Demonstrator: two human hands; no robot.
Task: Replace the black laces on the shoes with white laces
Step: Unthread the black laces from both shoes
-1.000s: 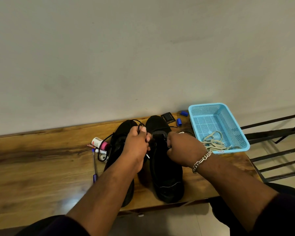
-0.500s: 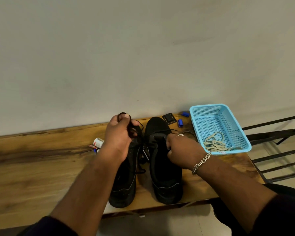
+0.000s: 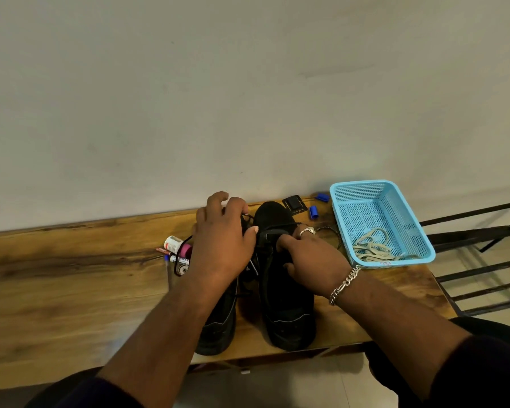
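Two black shoes stand side by side on the wooden table, toes toward the wall. My left hand (image 3: 221,240) hovers over the left shoe (image 3: 218,328), fingers curled, pinching its black lace (image 3: 176,265), which loops out to the left. My right hand (image 3: 309,257) grips the tongue and opening of the right shoe (image 3: 286,316), fingers tucked inside. The white laces (image 3: 371,250) lie bunched in the near corner of a light blue basket (image 3: 362,185) to the right of the shoes.
Left of the shoes lie a small white bottle (image 3: 173,243), markers and a pen (image 3: 168,273). A black box (image 3: 294,203) and blue caps (image 3: 312,212) sit by the wall. A black metal rack (image 3: 483,231) stands past the table's right end.
My left hand pulled the black lace up and to the left, then came back down over the left shoe. My right hand stayed on the right shoe, its fingers loosening a little.
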